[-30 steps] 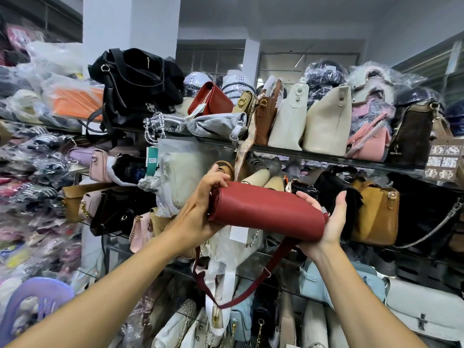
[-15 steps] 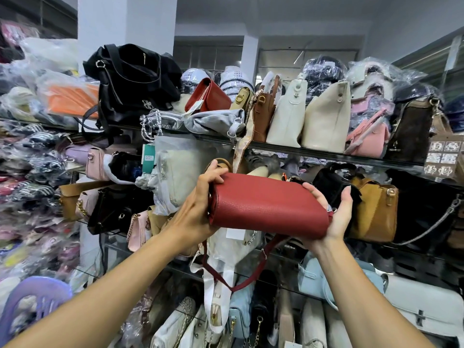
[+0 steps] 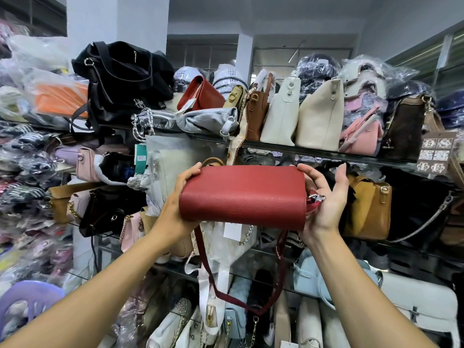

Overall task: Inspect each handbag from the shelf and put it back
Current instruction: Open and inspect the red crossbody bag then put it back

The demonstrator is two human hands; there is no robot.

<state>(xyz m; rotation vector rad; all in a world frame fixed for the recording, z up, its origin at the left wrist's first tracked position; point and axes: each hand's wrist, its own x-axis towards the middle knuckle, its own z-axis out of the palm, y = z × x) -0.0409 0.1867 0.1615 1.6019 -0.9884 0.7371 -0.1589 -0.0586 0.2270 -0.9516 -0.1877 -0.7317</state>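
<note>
The left hand (image 3: 183, 199) grips the left end of the red pebbled-leather box-shaped handbag (image 3: 243, 194), fingers curled round it; the right hand (image 3: 326, 202) cups the right end, thumb hooked over the top, fingers seemingly only half bent. Its dark red strap (image 3: 239, 298) dangles below. The bag hangs level before the crowded glass shelf (image 3: 326, 153). It looks light, fairly stiff, grainy: hold by the ends

bright, cool, diffuse indoor light; shadows soft. red handbag (image 3: 243, 194) sharp at centre. plastic-wrapped bags (image 3: 30, 172) far left smeared, out of focus. wide-angle bend: upper shelf (image 3: 326, 153) slopes, edges stretched. sheen on plastic, top right.
</note>
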